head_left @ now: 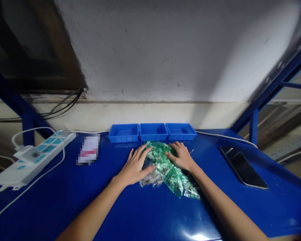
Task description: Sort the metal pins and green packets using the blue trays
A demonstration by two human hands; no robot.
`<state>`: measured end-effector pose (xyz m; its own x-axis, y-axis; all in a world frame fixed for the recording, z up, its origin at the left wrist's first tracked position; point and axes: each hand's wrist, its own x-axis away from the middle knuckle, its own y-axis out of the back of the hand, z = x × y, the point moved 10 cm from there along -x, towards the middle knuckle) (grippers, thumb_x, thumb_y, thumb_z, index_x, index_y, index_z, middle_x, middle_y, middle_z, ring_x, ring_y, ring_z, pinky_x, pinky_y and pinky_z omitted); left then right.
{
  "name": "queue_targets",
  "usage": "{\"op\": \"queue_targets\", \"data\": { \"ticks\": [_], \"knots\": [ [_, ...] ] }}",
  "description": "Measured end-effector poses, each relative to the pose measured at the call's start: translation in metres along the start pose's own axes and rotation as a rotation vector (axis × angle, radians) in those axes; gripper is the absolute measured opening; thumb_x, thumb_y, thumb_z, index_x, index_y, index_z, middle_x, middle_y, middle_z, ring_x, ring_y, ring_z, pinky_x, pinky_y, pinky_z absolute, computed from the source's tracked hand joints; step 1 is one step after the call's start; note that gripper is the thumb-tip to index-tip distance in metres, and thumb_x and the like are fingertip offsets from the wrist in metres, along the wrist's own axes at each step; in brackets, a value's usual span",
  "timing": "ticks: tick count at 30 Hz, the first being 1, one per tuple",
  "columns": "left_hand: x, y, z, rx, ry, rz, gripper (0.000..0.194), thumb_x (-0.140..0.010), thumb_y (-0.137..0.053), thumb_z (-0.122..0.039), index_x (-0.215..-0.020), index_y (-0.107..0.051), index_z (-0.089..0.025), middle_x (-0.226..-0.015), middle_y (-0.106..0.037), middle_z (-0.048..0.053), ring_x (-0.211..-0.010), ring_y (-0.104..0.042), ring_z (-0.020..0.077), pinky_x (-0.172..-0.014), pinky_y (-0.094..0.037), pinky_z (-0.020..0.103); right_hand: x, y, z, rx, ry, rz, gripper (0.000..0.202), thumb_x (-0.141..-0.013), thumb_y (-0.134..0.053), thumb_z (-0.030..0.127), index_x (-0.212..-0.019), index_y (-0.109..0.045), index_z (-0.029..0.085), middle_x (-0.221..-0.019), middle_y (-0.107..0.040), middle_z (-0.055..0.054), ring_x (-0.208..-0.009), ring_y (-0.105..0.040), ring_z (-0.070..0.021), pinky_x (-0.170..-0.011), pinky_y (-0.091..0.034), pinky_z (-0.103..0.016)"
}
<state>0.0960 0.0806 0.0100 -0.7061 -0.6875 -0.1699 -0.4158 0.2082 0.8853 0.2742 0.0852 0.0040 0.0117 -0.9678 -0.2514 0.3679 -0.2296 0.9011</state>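
Note:
A loose pile of small green plastic packets (163, 157) lies on the blue table, with small parts showing through the film. At its near left edge are some clear packets (154, 177) with metal-looking pieces inside. My left hand (136, 167) rests against the pile's left side, fingers spread and thumb over the clear packets. On the right side of the pile lies my right hand (182, 156), its fingers apart and touching the green packets. Neither hand grips a packet. Part of the pile is hidden beneath the fingers.
Three blue bins (153, 131) stand in a row behind the pile, against the wall. A white power strip (37, 157) with cables lies at the left, near a blurred white packet (89, 149). To the right is a black phone (243, 167). Blue frame posts (254, 127) rise at both sides.

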Motion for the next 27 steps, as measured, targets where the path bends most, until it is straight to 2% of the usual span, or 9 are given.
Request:
{"op": "queue_targets", "data": {
  "ticks": [6, 14, 22, 27],
  "knots": [
    [0.000, -0.004, 0.001, -0.019, -0.018, 0.011, 0.065, -0.087, -0.038, -0.058, -0.142, -0.017, -0.033, -0.152, -0.015, 0.007, -0.138, -0.018, 0.0305, -0.109, -0.012, 0.060, 0.003, -0.004, 0.015, -0.004, 0.020, 0.002, 0.052, -0.083, -0.045, 0.056, -0.122, -0.053, 0.021, -0.109, -0.056, -0.010, -0.100, -0.047, -0.0275, -0.082, -0.037, -0.041],
    [-0.005, -0.005, 0.003, -0.044, -0.020, -0.009, 0.055, -0.088, -0.040, -0.054, -0.137, -0.029, -0.033, -0.149, -0.025, 0.007, -0.136, -0.024, 0.0288, -0.108, -0.017, 0.058, -0.001, -0.006, 0.013, 0.011, 0.005, 0.043, 0.053, -0.083, -0.044, 0.057, -0.123, -0.051, 0.022, -0.111, -0.055, -0.009, -0.103, -0.046, -0.0279, -0.085, -0.037, -0.043],
    [-0.009, 0.000, 0.010, -0.008, 0.034, -0.117, 0.047, -0.087, -0.041, -0.054, -0.128, -0.042, -0.031, -0.145, -0.030, 0.006, -0.130, -0.032, 0.0319, -0.106, -0.021, 0.056, -0.005, -0.012, 0.012, 0.072, 0.013, 0.103, 0.056, -0.086, -0.034, 0.060, -0.128, -0.046, 0.025, -0.117, -0.051, -0.009, -0.110, -0.043, -0.0297, -0.090, -0.035, -0.048],
    [-0.004, 0.017, 0.016, -0.056, 0.089, -0.282, 0.049, -0.086, -0.045, -0.049, -0.129, -0.041, -0.025, -0.137, -0.037, 0.010, -0.126, -0.035, 0.0283, -0.104, -0.028, 0.047, -0.009, -0.012, 0.007, 0.067, 0.006, 0.105, 0.059, -0.085, -0.036, 0.061, -0.128, -0.047, 0.022, -0.117, -0.051, -0.011, -0.110, -0.044, -0.0307, -0.090, -0.035, -0.048]
  ]
}}
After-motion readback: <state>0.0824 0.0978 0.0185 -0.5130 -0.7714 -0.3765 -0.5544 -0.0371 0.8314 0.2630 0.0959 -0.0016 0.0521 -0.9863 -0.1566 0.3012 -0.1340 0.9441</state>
